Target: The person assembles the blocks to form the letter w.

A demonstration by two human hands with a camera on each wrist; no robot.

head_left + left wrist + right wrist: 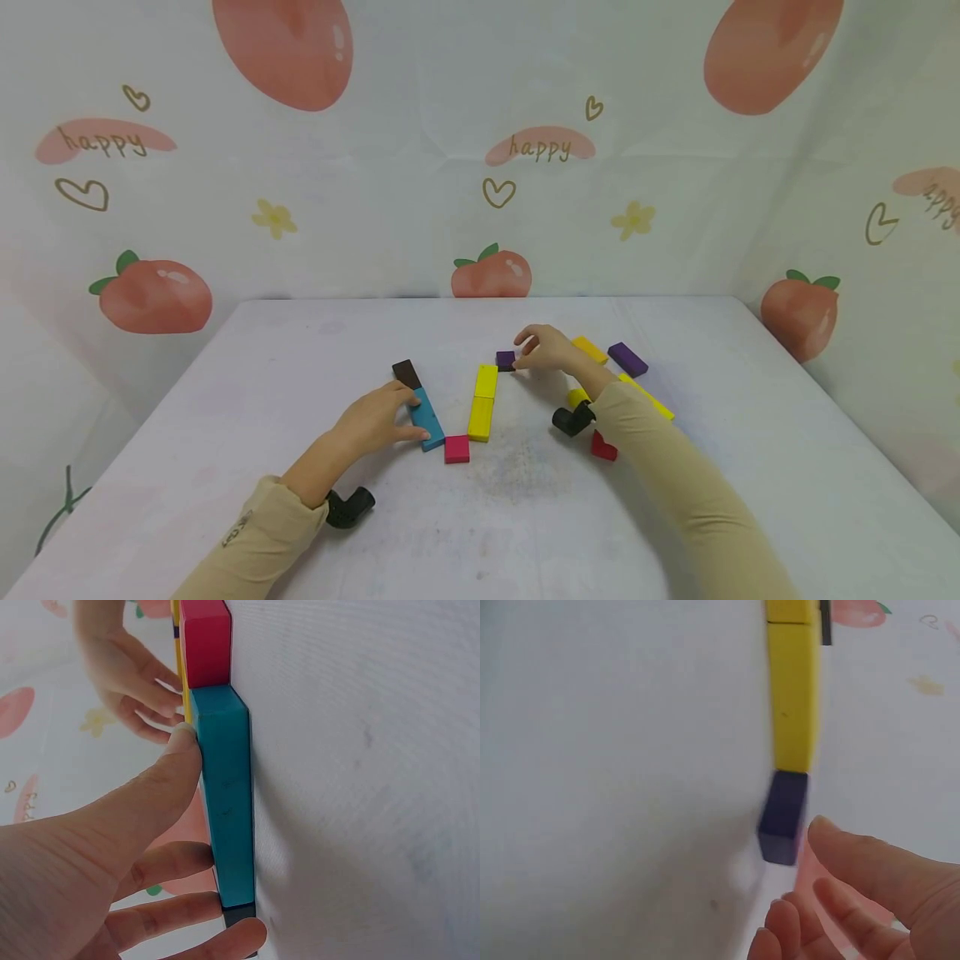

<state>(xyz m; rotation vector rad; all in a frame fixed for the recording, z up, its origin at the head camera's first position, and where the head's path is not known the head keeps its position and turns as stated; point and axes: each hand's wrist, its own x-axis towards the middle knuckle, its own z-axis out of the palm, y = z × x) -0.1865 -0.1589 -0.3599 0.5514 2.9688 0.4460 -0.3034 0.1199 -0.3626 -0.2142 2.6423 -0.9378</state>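
My left hand [380, 418] lies over a long blue block [428, 423], its thumb and fingers spread along the block's length. In the left wrist view the thumb rests at one end of the blue block [225, 802], while the other fingers reach toward its dark end neighbour. That neighbour is a dark brown block [407, 373]. A red block [457, 449] touches the blue one's near end, and two yellow blocks [482, 403] run away from it. At their far end sits a small purple block [506, 360]. Beside it hovers my right hand [546, 348], fingers loosely bent and holding nothing.
Right of the row lie loose pieces, partly behind my right arm: a purple block [627, 359], a yellow block [590, 349], a long yellow strip [649, 397], a yellow piece [577, 397] and a red piece [603, 447]. A patterned cloth [405, 167] hangs behind the white table [300, 350].
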